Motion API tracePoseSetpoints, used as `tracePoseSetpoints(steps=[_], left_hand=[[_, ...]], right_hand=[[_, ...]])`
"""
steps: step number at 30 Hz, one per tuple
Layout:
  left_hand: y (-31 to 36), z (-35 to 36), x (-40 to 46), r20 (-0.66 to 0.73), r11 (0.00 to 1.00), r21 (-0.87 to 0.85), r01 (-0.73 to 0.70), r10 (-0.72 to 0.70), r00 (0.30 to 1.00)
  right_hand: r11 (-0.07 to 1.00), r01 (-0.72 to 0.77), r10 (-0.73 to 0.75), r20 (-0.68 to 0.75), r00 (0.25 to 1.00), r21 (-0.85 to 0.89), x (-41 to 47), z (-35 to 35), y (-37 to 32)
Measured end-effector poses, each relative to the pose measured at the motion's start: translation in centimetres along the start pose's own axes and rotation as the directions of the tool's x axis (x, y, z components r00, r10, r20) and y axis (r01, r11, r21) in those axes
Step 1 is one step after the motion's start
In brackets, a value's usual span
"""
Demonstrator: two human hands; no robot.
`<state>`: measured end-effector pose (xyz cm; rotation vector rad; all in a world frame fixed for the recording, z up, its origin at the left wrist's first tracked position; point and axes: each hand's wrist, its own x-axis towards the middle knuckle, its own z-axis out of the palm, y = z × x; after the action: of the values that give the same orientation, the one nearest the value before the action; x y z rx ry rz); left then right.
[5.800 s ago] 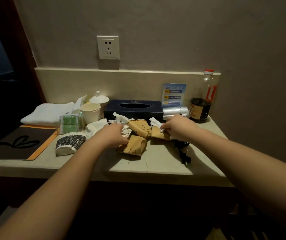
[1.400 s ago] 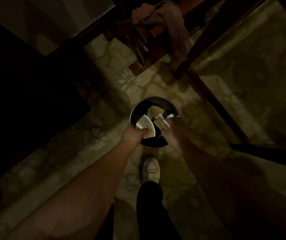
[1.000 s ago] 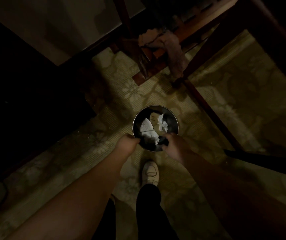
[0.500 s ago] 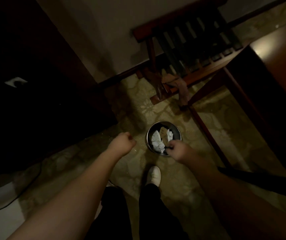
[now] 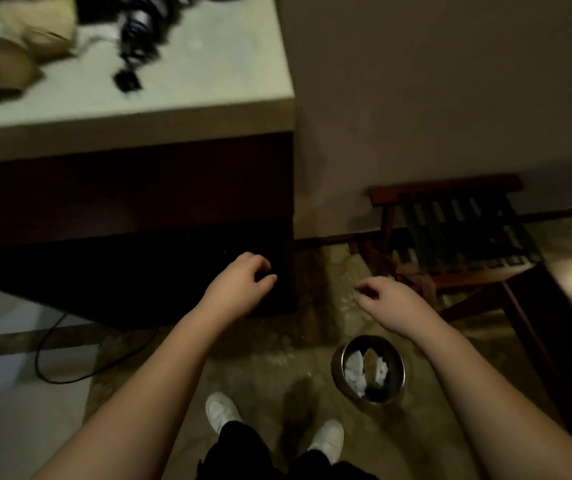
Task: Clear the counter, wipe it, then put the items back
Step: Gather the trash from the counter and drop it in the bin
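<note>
2 empty hands (image 5: 239, 284) (image 5: 390, 301) above bin (image 5: 338, 370)

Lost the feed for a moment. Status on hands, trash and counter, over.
Left hand and right hand hold nothing, fingers loosely curled. Crumpled paper in the bin. Brown paper bags and black cord on the counter. Nothing in the way.

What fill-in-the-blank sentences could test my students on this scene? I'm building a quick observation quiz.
1. The crumpled white paper lies inside the round metal ____ on the floor.
2. The brown paper bags lie on the ____.
3. Both the left hand and the right hand hold ____.
4. The person's shoes are ____ in colour.

Missing words: bin; counter; nothing; white
</note>
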<state>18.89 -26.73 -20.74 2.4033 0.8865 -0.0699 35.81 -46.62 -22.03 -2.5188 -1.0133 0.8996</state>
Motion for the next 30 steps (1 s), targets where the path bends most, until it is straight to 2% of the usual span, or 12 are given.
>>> tracePoseSetpoints(steps=[6,16,24,30], left_hand=[[-2.4,-9.7,-4.4,-0.200,0.997,-0.064,-0.043,0.029,0.979],[-9.8,-21.7,-9.5,-0.426,0.996,-0.083,0.025,-0.058,0.903],[-17.7,-29.0,-12.0,-0.585,0.992,-0.123,-0.008,-0.066,0.808],[-22.8,-34.0,-11.3,-0.695,0.988,-0.148,0.031,-0.127,0.707]], right_hand=[[0.972,0.228,-0.229,-0.012,0.973,-0.061,-0.7,-4.3,-10.6],[0.842,0.517,-0.527,-0.027,0.849,-0.156,-0.9,-6.6,-26.8],[0.758,0.629,-0.647,-0.083,0.758,-0.171,-0.2,-6.3,-36.7],[0.784,0.601,-0.620,-0.134,0.773,-0.156,1.3,-7.0,-42.2]])
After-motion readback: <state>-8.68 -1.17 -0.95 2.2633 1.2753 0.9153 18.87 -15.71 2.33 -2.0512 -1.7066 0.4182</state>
